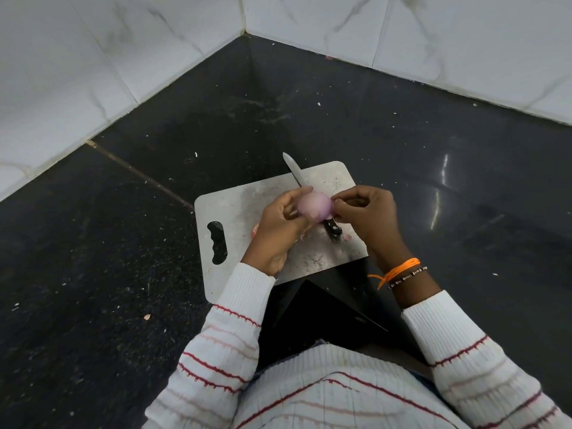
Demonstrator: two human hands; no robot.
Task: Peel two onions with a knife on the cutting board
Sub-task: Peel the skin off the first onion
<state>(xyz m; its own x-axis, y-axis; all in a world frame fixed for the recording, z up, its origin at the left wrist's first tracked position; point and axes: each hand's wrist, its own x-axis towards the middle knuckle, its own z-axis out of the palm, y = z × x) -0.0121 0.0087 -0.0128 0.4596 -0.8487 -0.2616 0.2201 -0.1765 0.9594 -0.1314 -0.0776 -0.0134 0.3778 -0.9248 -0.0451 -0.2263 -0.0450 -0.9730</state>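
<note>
Above the grey rectangular cutting board [247,205] on the black table [123,243], the left hand [278,224] cupped a pale purple onion [314,205]; the right hand [368,215] pinched its skin, the black-handled knife [297,173] lying beneath.

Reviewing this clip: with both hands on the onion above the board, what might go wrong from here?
1. The knife lies on the board right under the hands; a lowered hand might meet the blade.
2. The onion, held by the left hand while the right hand pinches its skin, could slip and drop.
</note>
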